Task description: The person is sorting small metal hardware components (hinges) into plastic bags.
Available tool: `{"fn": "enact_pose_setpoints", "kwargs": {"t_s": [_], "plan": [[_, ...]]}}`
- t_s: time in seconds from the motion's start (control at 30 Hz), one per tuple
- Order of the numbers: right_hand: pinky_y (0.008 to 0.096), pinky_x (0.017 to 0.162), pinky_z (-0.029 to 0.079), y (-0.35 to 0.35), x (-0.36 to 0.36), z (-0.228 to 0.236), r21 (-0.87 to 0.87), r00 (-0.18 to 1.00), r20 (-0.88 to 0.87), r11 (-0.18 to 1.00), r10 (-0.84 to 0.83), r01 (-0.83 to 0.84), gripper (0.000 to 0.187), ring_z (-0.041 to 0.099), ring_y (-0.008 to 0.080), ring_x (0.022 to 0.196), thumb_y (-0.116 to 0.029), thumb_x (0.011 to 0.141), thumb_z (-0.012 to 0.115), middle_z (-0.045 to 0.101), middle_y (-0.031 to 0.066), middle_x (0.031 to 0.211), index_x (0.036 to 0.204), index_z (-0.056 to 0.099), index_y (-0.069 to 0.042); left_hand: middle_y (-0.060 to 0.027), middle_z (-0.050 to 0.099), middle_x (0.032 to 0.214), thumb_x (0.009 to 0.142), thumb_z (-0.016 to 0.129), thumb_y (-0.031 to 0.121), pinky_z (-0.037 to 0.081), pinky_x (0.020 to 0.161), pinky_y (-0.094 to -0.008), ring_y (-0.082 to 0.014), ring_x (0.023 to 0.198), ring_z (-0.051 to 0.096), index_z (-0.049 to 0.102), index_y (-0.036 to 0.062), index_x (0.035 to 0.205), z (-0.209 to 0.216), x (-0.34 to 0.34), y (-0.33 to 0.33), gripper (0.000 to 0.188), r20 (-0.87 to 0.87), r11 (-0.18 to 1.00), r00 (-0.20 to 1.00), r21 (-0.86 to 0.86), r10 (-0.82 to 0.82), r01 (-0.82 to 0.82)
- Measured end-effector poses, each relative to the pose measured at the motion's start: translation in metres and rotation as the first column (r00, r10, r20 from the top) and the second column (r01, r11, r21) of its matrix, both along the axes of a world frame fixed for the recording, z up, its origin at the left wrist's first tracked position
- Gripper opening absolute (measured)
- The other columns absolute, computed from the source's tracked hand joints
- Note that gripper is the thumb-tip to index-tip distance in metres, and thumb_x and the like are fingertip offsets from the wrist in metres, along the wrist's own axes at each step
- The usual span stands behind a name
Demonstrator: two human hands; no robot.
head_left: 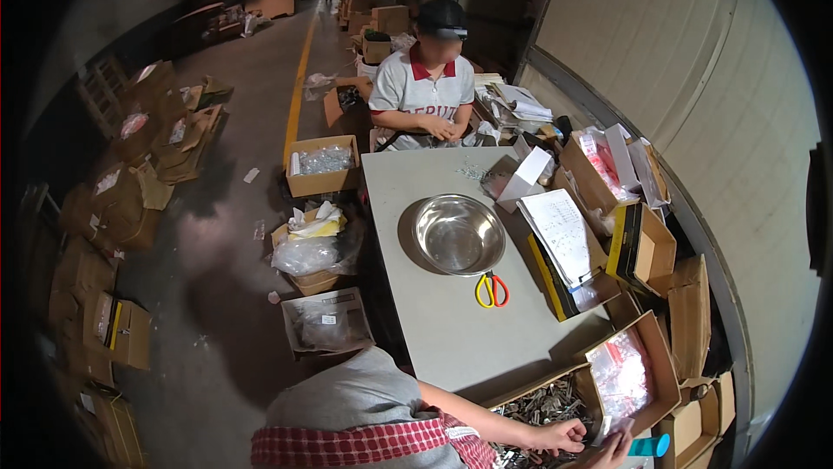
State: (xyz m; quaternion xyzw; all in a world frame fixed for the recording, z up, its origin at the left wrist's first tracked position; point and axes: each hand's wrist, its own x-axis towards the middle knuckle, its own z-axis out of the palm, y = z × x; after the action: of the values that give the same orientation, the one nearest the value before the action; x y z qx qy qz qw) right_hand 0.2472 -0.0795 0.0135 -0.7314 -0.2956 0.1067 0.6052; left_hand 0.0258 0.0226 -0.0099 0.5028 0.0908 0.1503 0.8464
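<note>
At the lower right, my left hand (560, 437) hovers over a cardboard box of small dark metal parts (542, 401), its fingers drawn together in a pinch. Whatever lies between those fingertips is too small to make out. Beside it, my right hand (613, 452) is partly cut off by the lower edge. Its fingers close on a small pale flat piece (621, 426), perhaps a little plastic bag. Just behind the hands stands a carton of clear plastic packets (621, 369) with red marks. A teal cylinder (649, 446) lies next to my right hand.
On the grey table (451, 330) are a steel bowl (460, 233), scissors with yellow and red handles (492, 290) and a clipboard (560, 235). A co-worker (425, 87) sits at the far end, hands together. Cartons (323, 167) line the left side; more boxes crowd the right.
</note>
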Motion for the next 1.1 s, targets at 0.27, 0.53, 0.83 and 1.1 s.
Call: {"fn": "enact_pose_setpoints", "kwargs": {"t_s": [0.27,0.53,0.83,1.1], "plan": [[0.0407,0.097,0.043,-0.033,-0.112,0.059,-0.234,0.987,0.116,0.962,-0.114,0.138,0.037,0.055,0.0316,0.11,-0.023,0.101,0.064,0.06,0.0189,0.125,0.13,0.063,0.001,-0.0039,0.068,0.083,0.093,0.071,0.021,0.052,0.074,-0.035,-0.015,0.084,0.064,0.066,0.0051,0.097,0.02,-0.008,0.003,0.017,-0.024,0.966,0.988,0.215,0.151,-0.143],[0.0349,0.08,0.051,-0.013,-0.221,0.137,-0.441,0.966,0.234,0.873,-0.112,0.209,0.03,0.062,0.0222,0.087,-0.022,0.097,0.071,0.07,0.0124,0.103,0.12,0.07,-0.002,-0.0135,0.07,0.081,0.087,0.074,0.021,0.051,0.069,-0.0402,-0.0264,0.073,0.066,0.067,0.0023,0.094,0.004,-0.008,-0.001,0.021,0.222,0.788,0.951,0.537,0.213,-0.302],[0.0327,0.087,0.053,-0.05,-0.205,0.121,-0.575,0.984,0.139,0.818,0.112,-0.012,0.026,0.065,0.0236,0.098,-0.017,0.099,0.067,0.071,0.0165,0.111,0.117,0.072,0.0,-0.0117,0.072,0.081,0.086,0.073,0.02,0.051,0.066,-0.042,-0.0274,0.073,0.069,0.067,0.0034,0.089,0.005,-0.012,-0.001,0.018,0.153,0.766,0.973,0.599,0.175,-0.232],[0.0334,0.09,0.054,-0.066,-0.164,0.071,-0.567,0.977,-0.019,0.802,0.212,-0.185,0.024,0.066,0.0261,0.102,-0.014,0.098,0.068,0.07,0.0178,0.11,0.118,0.071,0.0,-0.0114,0.068,0.076,0.075,0.071,0.012,0.052,0.072,-0.0429,-0.0331,0.077,0.067,0.067,0.0044,0.087,-0.007,-0.011,-0.003,0.015,0.218,0.634,0.954,0.713,0.206,-0.3]]}}
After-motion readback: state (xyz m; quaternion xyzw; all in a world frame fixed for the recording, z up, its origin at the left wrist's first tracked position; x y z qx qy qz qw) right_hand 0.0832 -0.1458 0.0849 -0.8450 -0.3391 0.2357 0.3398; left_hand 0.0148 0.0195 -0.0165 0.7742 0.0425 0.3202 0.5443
